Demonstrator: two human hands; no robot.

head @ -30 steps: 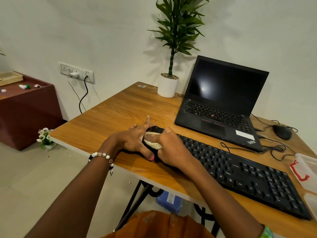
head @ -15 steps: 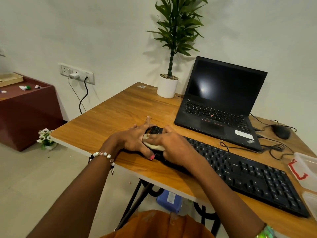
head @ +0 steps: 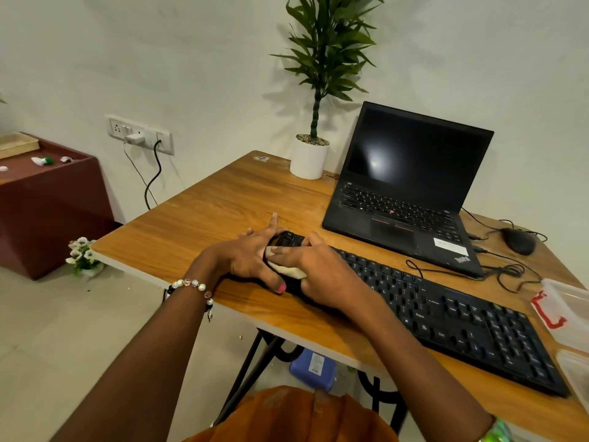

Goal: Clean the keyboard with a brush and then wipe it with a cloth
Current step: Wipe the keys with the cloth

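A long black keyboard [head: 446, 311] lies slantwise across the wooden desk [head: 223, 205]. At its left end my right hand [head: 322, 269] presses a cream cloth [head: 288, 271] onto the keys, with the fingers spread over it. My left hand [head: 248, 255] braces the keyboard's left end, fingers spread, thumb along the near edge. Most of the cloth is hidden under my right hand. No brush is in view.
An open black laptop [head: 408, 193] stands behind the keyboard, with a potted plant [head: 310, 154] to its left. A mouse [head: 518, 240] and tangled cables [head: 510, 272] lie at the right. Clear plastic boxes [head: 570, 301] sit at the right edge. A dark red cabinet [head: 47, 199] stands at the far left.
My right hand has slid the cloth slightly toward the keyboard's left end and back edge. My left hand has stayed in place.
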